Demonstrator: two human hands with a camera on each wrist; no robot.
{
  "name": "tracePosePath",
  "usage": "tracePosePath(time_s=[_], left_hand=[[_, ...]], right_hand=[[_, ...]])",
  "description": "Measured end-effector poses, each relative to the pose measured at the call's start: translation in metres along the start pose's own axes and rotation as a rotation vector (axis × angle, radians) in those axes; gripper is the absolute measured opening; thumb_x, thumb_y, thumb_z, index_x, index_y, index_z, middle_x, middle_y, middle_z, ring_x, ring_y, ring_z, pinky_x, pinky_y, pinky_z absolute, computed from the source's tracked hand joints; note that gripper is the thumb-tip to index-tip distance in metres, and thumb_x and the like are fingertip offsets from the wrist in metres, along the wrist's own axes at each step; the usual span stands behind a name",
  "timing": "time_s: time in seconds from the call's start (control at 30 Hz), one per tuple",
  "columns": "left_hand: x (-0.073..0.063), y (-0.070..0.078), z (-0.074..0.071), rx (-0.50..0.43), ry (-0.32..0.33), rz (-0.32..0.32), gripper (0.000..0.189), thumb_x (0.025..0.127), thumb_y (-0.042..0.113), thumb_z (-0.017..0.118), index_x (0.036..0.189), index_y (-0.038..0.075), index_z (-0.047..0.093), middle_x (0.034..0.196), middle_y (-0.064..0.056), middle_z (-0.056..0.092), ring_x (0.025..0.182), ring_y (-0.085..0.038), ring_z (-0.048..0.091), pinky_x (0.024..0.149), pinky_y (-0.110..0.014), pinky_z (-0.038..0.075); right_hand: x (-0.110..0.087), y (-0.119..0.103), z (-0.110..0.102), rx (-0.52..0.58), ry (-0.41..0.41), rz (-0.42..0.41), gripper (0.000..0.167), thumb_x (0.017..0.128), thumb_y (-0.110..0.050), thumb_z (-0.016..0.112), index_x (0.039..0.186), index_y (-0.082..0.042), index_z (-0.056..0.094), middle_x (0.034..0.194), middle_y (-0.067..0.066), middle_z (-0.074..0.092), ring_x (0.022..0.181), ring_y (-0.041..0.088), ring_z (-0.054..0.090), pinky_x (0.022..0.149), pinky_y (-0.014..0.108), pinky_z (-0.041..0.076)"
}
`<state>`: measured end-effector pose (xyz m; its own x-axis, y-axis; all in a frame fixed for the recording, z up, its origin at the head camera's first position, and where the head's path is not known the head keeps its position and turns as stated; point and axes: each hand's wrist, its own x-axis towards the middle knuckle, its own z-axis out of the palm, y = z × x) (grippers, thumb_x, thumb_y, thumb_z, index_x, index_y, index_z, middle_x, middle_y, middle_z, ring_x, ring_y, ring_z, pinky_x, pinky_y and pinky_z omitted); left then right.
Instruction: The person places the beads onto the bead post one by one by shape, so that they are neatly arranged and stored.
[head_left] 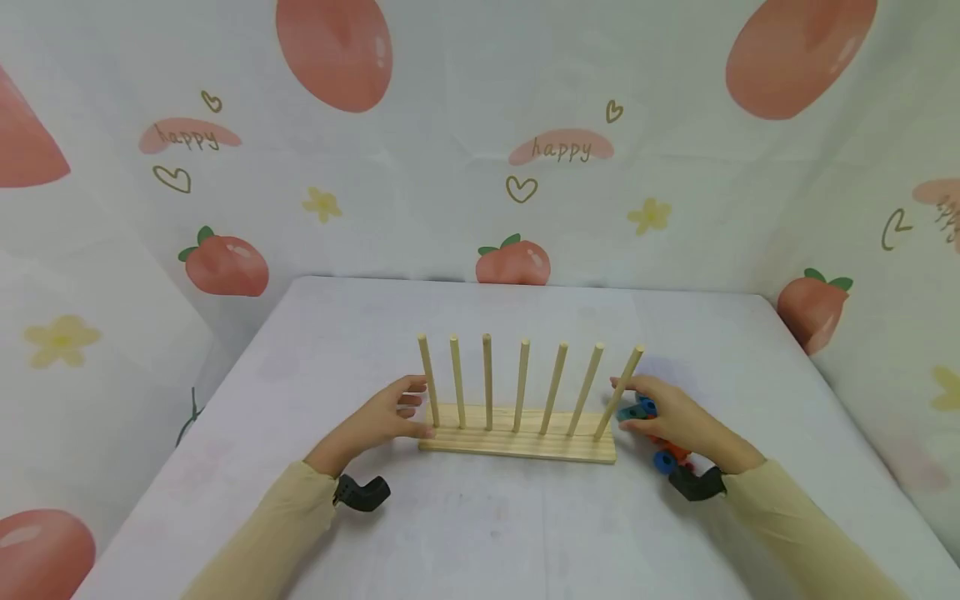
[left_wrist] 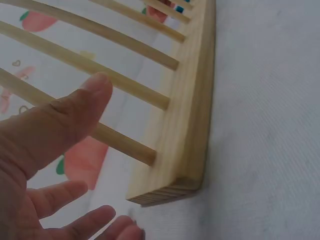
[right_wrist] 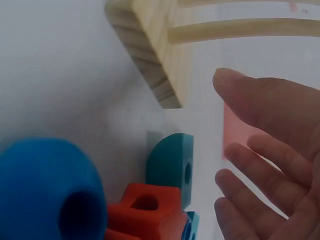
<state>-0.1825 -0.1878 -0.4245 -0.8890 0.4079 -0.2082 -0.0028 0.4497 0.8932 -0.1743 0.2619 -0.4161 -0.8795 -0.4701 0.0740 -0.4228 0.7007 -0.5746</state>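
Note:
A wooden rack [head_left: 480, 442] stands on the table, with several upright pegs [head_left: 488, 383] in a row along its flat base. At its left end is my left hand [head_left: 378, 417], fingers spread and relaxed, thumb beside the end peg. My right hand [head_left: 671, 417] hovers near the right end, thumb and fingers apart with nothing between them. Under and beside that hand lie coloured blocks, partly hidden by it in the head view. The right wrist view shows a blue rounded bead [right_wrist: 40, 175] with a hole, a red block [right_wrist: 160, 205] and a teal curved block [right_wrist: 167, 165].
A white cloth covers the table [head_left: 480, 533]. Behind it hangs a white backdrop [head_left: 450, 192] printed with peaches, hearts and flowers. Black wrist mounts [head_left: 363, 493] sit below both hands. A thin dark cord [head_left: 189, 415] shows at the table's left edge.

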Motion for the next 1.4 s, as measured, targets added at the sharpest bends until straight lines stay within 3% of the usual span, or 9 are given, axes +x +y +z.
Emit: tracePosePath(time_s=[0.23, 0.5, 0.83, 1.07, 1.4], left_hand=[[0.008, -0.005, 0.003, 0.071, -0.029, -0.040, 0.088, 0.074, 0.016, 0.084, 0.142, -0.006, 0.034, 0.131, -0.023, 0.045, 0.112, -0.032, 0.053, 0.094, -0.044, 0.046], [0.013, -0.001, 0.009, 0.180, -0.062, 0.043, 0.083, 0.064, 0.005, 0.089, 0.136, -0.001, 0.048, 0.109, -0.017, 0.039, 0.093, -0.023, 0.047, 0.082, -0.033, 0.046], [0.011, 0.002, 0.014, 0.257, -0.059, 0.016, 0.081, 0.060, 0.000, 0.089, 0.132, 0.006, 0.053, 0.107, -0.013, 0.042, 0.090, -0.021, 0.048, 0.079, -0.031, 0.045], [0.010, 0.003, 0.013, 0.293, -0.048, 0.017, 0.079, 0.059, -0.001, 0.090, 0.129, 0.006, 0.054, 0.104, -0.011, 0.043, 0.088, -0.020, 0.048, 0.077, -0.028, 0.045], [0.011, 0.003, 0.012, 0.288, -0.060, 0.021, 0.078, 0.058, -0.002, 0.090, 0.128, 0.005, 0.054, 0.108, -0.015, 0.044, 0.090, -0.021, 0.050, 0.079, -0.030, 0.046]], right_hand=[[0.007, 0.003, -0.004, -0.071, -0.065, 0.009, 0.044, 0.081, -0.016, 0.077, 0.119, -0.001, 0.062, 0.119, 0.021, 0.063, 0.105, 0.038, 0.061, 0.086, 0.050, 0.050], [0.012, 0.009, -0.001, -0.084, -0.087, 0.046, 0.029, 0.082, -0.015, 0.077, 0.107, -0.005, 0.067, 0.103, 0.010, 0.069, 0.097, 0.031, 0.064, 0.082, 0.045, 0.052], [0.015, 0.010, 0.002, -0.103, -0.130, 0.093, 0.025, 0.081, -0.016, 0.077, 0.102, -0.006, 0.068, 0.095, 0.002, 0.068, 0.091, 0.021, 0.062, 0.083, 0.043, 0.052], [0.018, 0.009, 0.001, -0.109, -0.144, 0.051, 0.017, 0.082, -0.018, 0.077, 0.094, -0.009, 0.068, 0.089, -0.003, 0.066, 0.084, 0.014, 0.057, 0.078, 0.035, 0.050], [0.019, 0.013, 0.001, -0.111, -0.150, 0.016, 0.018, 0.081, -0.019, 0.077, 0.093, -0.009, 0.068, 0.088, -0.005, 0.067, 0.082, 0.008, 0.056, 0.073, 0.028, 0.050]])
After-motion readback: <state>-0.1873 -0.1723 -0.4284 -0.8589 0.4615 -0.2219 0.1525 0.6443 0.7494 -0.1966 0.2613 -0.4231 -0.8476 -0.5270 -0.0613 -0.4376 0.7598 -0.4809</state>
